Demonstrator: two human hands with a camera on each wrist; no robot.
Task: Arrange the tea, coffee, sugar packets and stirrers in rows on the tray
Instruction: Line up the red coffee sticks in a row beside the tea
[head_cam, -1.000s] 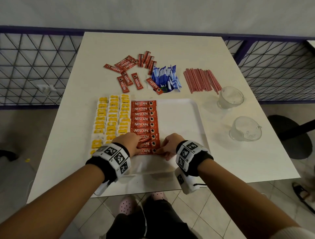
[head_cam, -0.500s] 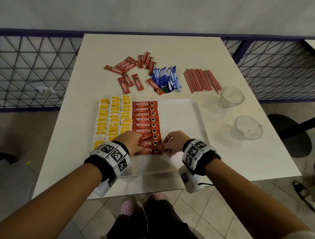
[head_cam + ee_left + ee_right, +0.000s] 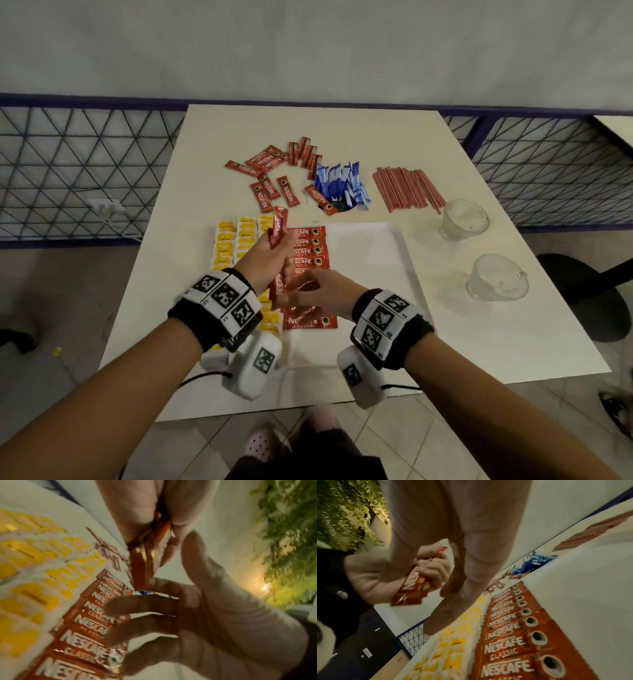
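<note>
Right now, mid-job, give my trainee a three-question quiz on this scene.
1. True or false: the left hand holds coffee sticks.
2. Which lie off the tray? A) tea bags B) stirrers C) the coffee row
3. Fill in: the sugar packets are coloured ____.

Key: 1 true; 2 B; 3 blue.

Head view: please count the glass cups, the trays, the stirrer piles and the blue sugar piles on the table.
Glass cups: 2
Tray: 1
Stirrer pile: 1
Blue sugar pile: 1
Total: 5
</note>
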